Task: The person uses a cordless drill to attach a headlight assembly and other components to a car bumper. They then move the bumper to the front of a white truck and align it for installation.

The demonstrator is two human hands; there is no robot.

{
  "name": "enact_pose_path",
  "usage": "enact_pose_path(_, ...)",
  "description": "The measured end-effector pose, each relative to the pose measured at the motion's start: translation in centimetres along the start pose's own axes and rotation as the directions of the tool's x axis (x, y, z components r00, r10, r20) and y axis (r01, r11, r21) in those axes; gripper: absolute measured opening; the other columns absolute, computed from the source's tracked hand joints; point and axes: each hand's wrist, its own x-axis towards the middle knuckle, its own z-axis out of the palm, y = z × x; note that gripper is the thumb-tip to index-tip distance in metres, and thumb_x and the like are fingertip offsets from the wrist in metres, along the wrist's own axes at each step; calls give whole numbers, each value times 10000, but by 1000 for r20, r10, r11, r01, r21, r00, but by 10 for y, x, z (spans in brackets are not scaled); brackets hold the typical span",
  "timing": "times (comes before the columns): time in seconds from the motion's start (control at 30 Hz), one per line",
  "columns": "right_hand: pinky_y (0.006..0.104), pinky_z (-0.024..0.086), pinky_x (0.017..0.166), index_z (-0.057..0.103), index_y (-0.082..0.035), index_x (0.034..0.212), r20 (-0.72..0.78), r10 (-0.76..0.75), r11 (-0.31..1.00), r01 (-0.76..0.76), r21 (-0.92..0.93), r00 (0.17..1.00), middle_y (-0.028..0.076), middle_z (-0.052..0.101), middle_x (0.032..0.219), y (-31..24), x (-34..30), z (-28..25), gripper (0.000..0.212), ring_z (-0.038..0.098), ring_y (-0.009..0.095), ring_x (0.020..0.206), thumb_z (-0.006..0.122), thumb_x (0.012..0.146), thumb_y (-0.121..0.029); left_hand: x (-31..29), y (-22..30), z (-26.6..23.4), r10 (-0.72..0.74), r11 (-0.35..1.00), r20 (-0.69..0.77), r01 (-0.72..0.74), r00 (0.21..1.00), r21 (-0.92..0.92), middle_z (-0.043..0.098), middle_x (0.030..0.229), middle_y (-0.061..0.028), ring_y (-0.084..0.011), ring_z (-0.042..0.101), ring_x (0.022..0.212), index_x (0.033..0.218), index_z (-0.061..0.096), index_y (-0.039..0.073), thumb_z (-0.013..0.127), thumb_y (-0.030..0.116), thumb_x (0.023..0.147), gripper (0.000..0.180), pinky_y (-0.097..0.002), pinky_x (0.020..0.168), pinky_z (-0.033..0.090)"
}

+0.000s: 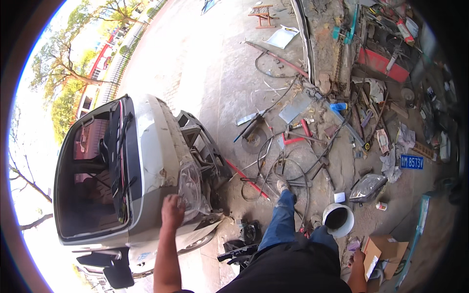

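My left hand (173,211) is at the front corner of a pale, battered van (155,141), beside its clear headlight (191,193). Its fingers are curled closed, and what they may hold is hidden. Low on my right side, my right hand (358,257) looks closed too. A small pinkish-purple thing (353,244) shows just beyond it; whether the hand touches that thing, I cannot tell. The van's front is partly stripped, with a bare dark frame (198,134) showing past the headlight. Its black side mirror (117,273) sticks out at the lower left.
A white bucket (346,222) stands by my right leg, near a loose headlight (367,188) and an open cardboard box (386,254). Black parts (244,241) lie left of my legs. Cables, a red bar (249,180) and tools litter the ground ahead. Heaped scrap (391,93) lines the right.
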Motion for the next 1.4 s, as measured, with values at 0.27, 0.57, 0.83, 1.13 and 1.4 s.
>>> enact_pose_path(0.27,363,493,577,672,-155,963,58,-192,975,184,123,980,-3,574,828,-98,-104,132,324,560,163,696,710,1030,-469,206,-145,-51,93,966,-119,-61,988,252,663,1311,-176,-399,604,1251,1199,689,19,794,126,911,325,-484,1089,494)
enact_pose_path(0.57,439,475,1004,699,-138,1111,331,-585,801,465,376,740,6,678,1124,-298,-288,253,216,642,193,1098,628,1098,-342,301,-254,-64,-44,946,-95,72,995,317,632,1437,-188,-389,550,1389,1244,670,4,757,214,964,361,-500,1151,466)
enact_pose_path(0.83,536,389,1248,588,-107,1487,541,-803,596,348,724,251,87,570,1604,-409,-438,313,537,534,357,1482,677,959,-144,327,-276,-45,-156,895,-121,192,980,402,562,1566,-195,-376,453,1520,1420,620,-8,691,320,1034,512,-479,1293,333)
enact_pose_path(1.13,518,406,1227,703,-50,1113,800,-589,788,304,535,119,187,520,1620,-557,-491,476,391,527,454,1458,659,736,-141,347,-291,-53,-449,774,-268,521,852,359,474,1655,-176,-372,411,1548,1521,520,7,671,369,1056,609,-501,1289,326)
enact_pose_path(1.4,511,351,1259,785,-45,1149,984,-161,901,394,181,-83,233,527,1617,-651,-569,615,513,507,423,1468,649,680,-201,373,-280,-42,-482,642,-274,548,832,536,476,1649,-124,-331,391,1554,1553,481,41,682,384,1040,650,-497,1288,311)
